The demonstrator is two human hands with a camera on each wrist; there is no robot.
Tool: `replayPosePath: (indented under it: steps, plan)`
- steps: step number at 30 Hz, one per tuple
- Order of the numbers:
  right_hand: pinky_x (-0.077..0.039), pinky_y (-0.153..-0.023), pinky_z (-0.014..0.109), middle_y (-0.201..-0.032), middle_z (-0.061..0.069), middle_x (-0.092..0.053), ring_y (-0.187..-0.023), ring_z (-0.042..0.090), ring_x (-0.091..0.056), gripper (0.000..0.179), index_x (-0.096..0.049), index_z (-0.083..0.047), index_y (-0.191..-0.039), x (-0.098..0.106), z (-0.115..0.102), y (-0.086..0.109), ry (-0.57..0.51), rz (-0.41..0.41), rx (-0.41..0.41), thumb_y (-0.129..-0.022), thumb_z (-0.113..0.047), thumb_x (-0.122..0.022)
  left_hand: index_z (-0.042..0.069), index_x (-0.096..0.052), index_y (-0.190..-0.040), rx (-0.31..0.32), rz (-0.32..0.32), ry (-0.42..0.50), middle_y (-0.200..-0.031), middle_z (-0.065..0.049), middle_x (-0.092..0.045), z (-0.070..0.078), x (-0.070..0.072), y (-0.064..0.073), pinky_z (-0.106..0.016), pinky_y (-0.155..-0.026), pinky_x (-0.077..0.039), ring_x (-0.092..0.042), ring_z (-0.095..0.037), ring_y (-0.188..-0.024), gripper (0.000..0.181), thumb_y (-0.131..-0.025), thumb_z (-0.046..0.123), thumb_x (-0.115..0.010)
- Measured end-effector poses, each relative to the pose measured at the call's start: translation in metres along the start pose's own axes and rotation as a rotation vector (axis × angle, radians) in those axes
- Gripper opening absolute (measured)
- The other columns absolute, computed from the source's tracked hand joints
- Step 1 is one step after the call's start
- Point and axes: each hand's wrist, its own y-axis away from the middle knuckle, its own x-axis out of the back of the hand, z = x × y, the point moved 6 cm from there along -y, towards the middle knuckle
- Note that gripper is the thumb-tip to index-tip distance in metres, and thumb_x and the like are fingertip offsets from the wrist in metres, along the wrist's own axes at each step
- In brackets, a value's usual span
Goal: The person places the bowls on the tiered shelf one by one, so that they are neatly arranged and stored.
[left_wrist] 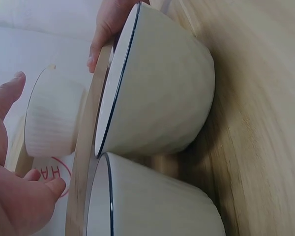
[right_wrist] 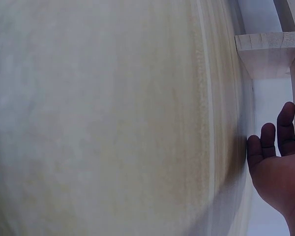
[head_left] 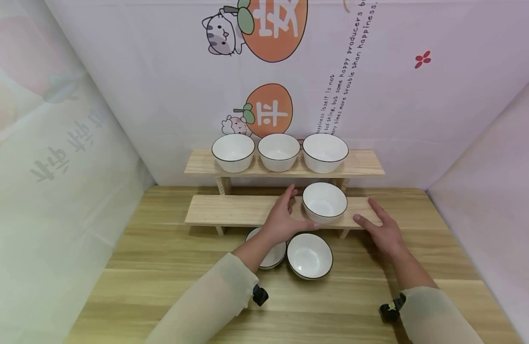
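On the lower shelf stands a white bowl with a dark rim, upright on its right half. My left hand is spread around the bowl's left side, its thumb reaching across the front; the left wrist view shows a gap between this hand and the bowl. My right hand rests at the shelf's right end, thumb and index finger apart on the board. In the right wrist view, its other fingers hang loosely bent.
Three matching bowls stand in a row on the upper shelf. Two more sit on the wooden table before the lower shelf: one bowl in full view, the other bowl partly behind my left hand. White printed cloth surrounds the table.
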Motion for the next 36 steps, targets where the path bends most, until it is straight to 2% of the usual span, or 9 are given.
replayPosePath:
  steps: [4, 11, 18, 27, 36]
  plan:
    - [-0.016, -0.119, 0.071, -0.171, 0.025, -0.008, -0.153, 0.053, -0.010, 0.097, -0.009, -0.041, -0.166, 0.000, -0.001, 0.000, 0.001, -0.002, -0.004, -0.092, -0.068, -0.065, 0.029, -0.016, -0.167, 0.006, 0.001, -0.012, -0.165, 0.004, -0.034, 0.000, 0.004, 0.007, -0.031, -0.119, -0.034, -0.035, -0.019, -0.151, 0.127, -0.071, 0.038, -0.098]
    - [-0.016, -0.119, 0.070, -0.170, 0.026, -0.009, -0.153, 0.053, -0.011, 0.096, -0.008, -0.041, -0.166, 0.000, -0.001, 0.000, -0.004, -0.004, -0.007, -0.094, -0.065, -0.066, 0.027, -0.019, -0.167, -0.019, -0.007, -0.018, -0.165, 0.001, -0.035, 0.000, 0.010, 0.015, -0.035, -0.120, -0.034, -0.037, -0.023, -0.151, 0.125, -0.071, 0.033, -0.099]
    - [-0.015, -0.120, 0.070, -0.171, 0.025, -0.008, -0.154, 0.053, -0.010, 0.097, -0.010, -0.039, -0.167, -0.001, -0.001, 0.001, -0.014, 0.004, 0.000, -0.093, -0.066, -0.066, 0.024, -0.018, -0.167, -0.055, -0.038, 0.043, -0.165, 0.002, -0.033, 0.001, 0.016, 0.026, -0.038, -0.122, -0.031, -0.031, -0.026, -0.153, 0.124, -0.073, 0.027, -0.098]
    - [-0.016, -0.120, 0.070, -0.171, 0.023, -0.007, -0.154, 0.052, -0.010, 0.097, -0.009, -0.041, -0.166, -0.001, -0.001, 0.002, -0.019, 0.003, -0.013, -0.092, -0.067, -0.066, 0.027, -0.017, -0.167, -0.041, -0.034, -0.014, -0.166, 0.003, -0.032, -0.005, 0.024, 0.035, -0.037, -0.121, -0.033, -0.033, -0.019, -0.153, 0.126, -0.072, 0.035, -0.098]
    - [-0.016, -0.120, 0.069, -0.171, 0.023, -0.007, -0.154, 0.052, -0.010, 0.097, -0.009, -0.041, -0.166, 0.000, -0.002, 0.002, -0.021, 0.004, -0.005, -0.092, -0.067, -0.067, 0.023, -0.016, -0.167, -0.061, -0.032, 0.001, -0.167, -0.002, -0.033, -0.009, 0.033, 0.045, -0.034, -0.123, -0.029, -0.031, -0.016, -0.153, 0.126, -0.072, 0.030, -0.098]
